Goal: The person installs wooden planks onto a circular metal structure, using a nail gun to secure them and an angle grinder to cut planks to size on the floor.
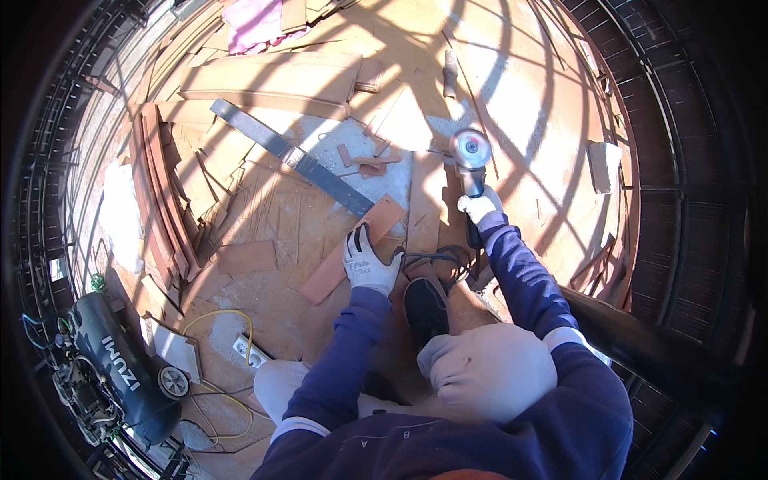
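My left hand (370,260), in a pale glove with dark fingertips, grips a narrow terracotta-coloured board (324,284), its fingers over the board and thumb out to the right. My right hand (482,206), gloved too, is closed round an angle grinder (474,180), its disc (471,146) facing up, well right of the board. A long dark metal straightedge (332,180) lies diagonally, its near end touching or under the board. Small offcuts (372,168) lie on a pale dusty patch. A dark cable (436,258) loops between my hands.
Stacked boards (156,200) lie left and at the back (268,80). An air compressor (120,372) and a power strip (246,352) are lower left. My shoe (424,308) is below my hands. A short cylinder (450,74) and a block (604,166) lie right. Dark railings (672,144) curve round.
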`<action>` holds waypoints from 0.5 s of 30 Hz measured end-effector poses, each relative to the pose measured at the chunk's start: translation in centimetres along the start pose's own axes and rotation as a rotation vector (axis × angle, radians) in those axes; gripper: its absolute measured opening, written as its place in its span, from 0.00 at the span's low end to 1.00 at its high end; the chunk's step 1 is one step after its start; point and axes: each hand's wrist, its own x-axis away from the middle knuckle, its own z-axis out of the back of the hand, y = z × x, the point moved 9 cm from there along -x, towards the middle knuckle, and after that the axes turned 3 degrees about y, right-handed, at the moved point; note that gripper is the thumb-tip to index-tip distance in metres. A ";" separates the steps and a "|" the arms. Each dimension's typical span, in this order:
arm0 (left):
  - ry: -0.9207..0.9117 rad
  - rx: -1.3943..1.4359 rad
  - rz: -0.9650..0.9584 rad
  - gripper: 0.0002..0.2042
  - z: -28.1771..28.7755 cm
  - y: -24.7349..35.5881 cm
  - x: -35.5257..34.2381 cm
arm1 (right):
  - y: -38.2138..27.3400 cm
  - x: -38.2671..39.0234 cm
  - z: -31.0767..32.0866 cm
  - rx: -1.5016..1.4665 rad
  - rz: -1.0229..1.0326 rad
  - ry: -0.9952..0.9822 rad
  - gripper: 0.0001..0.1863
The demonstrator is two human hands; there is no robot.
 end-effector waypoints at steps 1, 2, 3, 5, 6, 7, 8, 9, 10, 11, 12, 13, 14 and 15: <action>-0.087 -0.111 0.087 0.48 0.1 -2.7 -0.3 | -1.4 0.6 0.9 -0.005 -0.023 0.014 0.26; -0.131 -0.172 0.078 0.48 0.1 -3.7 -0.9 | 0.5 -0.4 0.5 0.036 -0.075 -0.043 0.27; -0.172 -0.237 0.081 0.49 -0.1 -5.0 -1.2 | 0.7 -0.7 0.4 0.042 -0.089 -0.057 0.28; -0.204 -0.338 0.076 0.48 -1.0 -7.5 -1.2 | 0.2 -0.4 0.2 0.005 -0.067 -0.056 0.29; -0.262 -0.318 0.108 0.47 -1.4 -8.2 -1.4 | 0.1 0.2 0.4 -0.039 -0.040 -0.032 0.29; -0.319 -0.297 0.141 0.47 -1.8 -8.8 -1.6 | -0.2 0.6 0.6 -0.083 -0.013 -0.007 0.29; -0.377 -0.278 0.173 0.46 -2.3 -9.4 -1.6 | -0.3 0.7 0.4 -0.066 -0.007 0.006 0.29; -0.349 -0.271 0.171 0.45 -1.9 -9.2 -2.0 | -0.4 0.9 0.5 -0.049 -0.004 0.026 0.30; -0.321 -0.263 0.169 0.45 -1.4 -9.0 -1.9 | -0.3 0.9 0.6 -0.031 -0.002 0.046 0.30; -0.294 -0.255 0.168 0.44 -1.0 -8.8 -1.7 | 0.3 0.7 0.3 -0.042 0.005 0.028 0.30; -0.260 -0.216 0.163 0.44 -0.2 -8.2 -1.6 | -0.6 1.3 0.9 0.046 -0.024 0.018 0.30; -0.225 -0.175 0.154 0.44 0.7 -7.5 -1.4 | -0.5 1.4 0.9 0.061 -0.022 0.011 0.29; -0.190 -0.134 0.147 0.44 1.5 -6.9 -1.2 | -0.3 1.4 0.7 0.076 -0.020 0.002 0.29; -0.154 -0.092 0.124 0.44 2.2 -6.2 -0.9 | 0.2 1.4 0.6 0.104 -0.039 0.015 0.30</action>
